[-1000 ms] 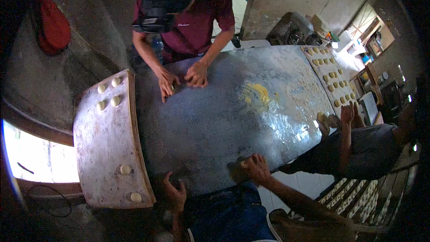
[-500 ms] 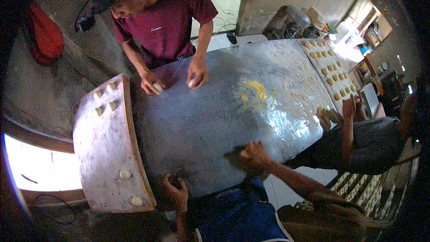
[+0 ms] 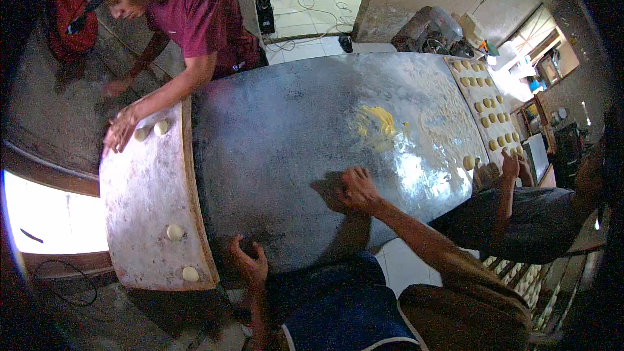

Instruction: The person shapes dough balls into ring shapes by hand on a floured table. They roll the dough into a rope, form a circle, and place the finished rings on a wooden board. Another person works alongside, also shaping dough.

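Looking down through the head view, we have our left hand open, fingers bent, at the near edge of the dark table. Our right hand is curled over the tabletop; we cannot tell whether it covers any dough. Two pale dough rounds lie on the near part of the board to our left, one close to the corner, where a bump from our left arm could tip it off. Farther along, a co-worker's hand could dent two more rounds by brushing them.
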`<act>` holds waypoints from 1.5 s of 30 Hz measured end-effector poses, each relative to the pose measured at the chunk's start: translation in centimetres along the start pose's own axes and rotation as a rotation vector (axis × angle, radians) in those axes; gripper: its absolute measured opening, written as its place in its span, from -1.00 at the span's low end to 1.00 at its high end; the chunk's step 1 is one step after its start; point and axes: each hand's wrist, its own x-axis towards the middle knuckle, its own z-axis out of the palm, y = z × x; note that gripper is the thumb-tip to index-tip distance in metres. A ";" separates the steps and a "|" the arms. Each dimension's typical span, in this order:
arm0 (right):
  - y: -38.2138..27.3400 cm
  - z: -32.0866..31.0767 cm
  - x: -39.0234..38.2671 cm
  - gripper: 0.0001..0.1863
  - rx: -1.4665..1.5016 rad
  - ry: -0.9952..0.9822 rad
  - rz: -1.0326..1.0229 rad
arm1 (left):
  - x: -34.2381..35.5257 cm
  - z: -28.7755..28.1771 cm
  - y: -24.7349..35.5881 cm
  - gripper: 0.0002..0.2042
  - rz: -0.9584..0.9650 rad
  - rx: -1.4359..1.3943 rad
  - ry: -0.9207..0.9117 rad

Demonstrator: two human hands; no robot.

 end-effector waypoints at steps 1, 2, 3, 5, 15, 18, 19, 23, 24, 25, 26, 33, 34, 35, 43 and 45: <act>-1.4 0.5 1.3 -0.68 0.018 0.297 -0.039 | 0.2 -0.4 0.4 -0.54 0.003 0.023 0.013; -2.2 2.6 0.9 -0.67 0.018 0.542 -0.087 | 0.3 -0.4 0.9 -0.54 0.007 0.036 0.020; -3.3 6.3 -0.2 -0.66 0.017 0.790 -0.140 | 0.5 -0.4 1.1 -0.55 0.013 0.050 0.033; -3.6 10.2 -4.8 -0.66 0.122 0.504 -0.082 | 0.3 -0.3 0.8 -0.55 0.009 0.022 -0.001; -1.6 8.6 -5.2 -0.53 0.162 0.444 -0.122 | 0.3 -1.8 1.1 -0.53 -0.043 0.072 0.012; 1.2 12.7 -4.2 -0.61 0.376 0.342 -0.090 | -0.2 -0.5 -1.0 -0.52 -0.006 0.007 0.004; 4.0 13.5 -4.4 -0.64 0.452 0.304 -0.017 | 0.4 -0.2 -0.5 -0.52 0.035 -0.010 0.022; 2.9 7.3 -2.0 -0.71 0.157 0.451 0.027 | -0.6 0.2 -2.1 -0.52 0.007 -0.061 0.095; 1.3 7.4 -2.6 -0.73 0.108 0.522 0.026 | -1.4 0.9 -2.7 -0.52 -0.027 -0.098 0.094; 0.5 8.3 -4.6 -0.74 0.118 0.510 0.023 | -1.2 1.0 -2.3 -0.52 0.003 -0.122 0.091; -0.2 9.0 -6.6 -0.75 0.170 0.482 0.020 | -0.7 0.5 -1.7 -0.53 0.034 -0.138 0.097; 2.3 4.7 -5.1 -0.66 0.123 0.522 0.173 | -0.6 -1.6 -0.6 -0.54 0.134 -0.028 0.070; 0.9 6.7 -5.2 -0.64 -0.039 0.658 0.168 | -0.2 -2.2 1.8 -0.55 0.037 -0.196 -0.002; 2.3 9.6 -7.9 -0.63 0.194 0.538 0.223 | -0.1 -1.3 1.9 -0.55 0.053 -0.178 -0.012; -1.1 9.3 -11.0 -0.70 -0.210 0.588 0.192 | -0.4 -1.2 -0.5 -0.54 0.158 0.005 -0.026; -0.7 9.6 -10.8 -0.74 -0.182 0.613 0.164 | -1.1 -0.7 -1.7 -0.54 0.106 -0.087 -0.014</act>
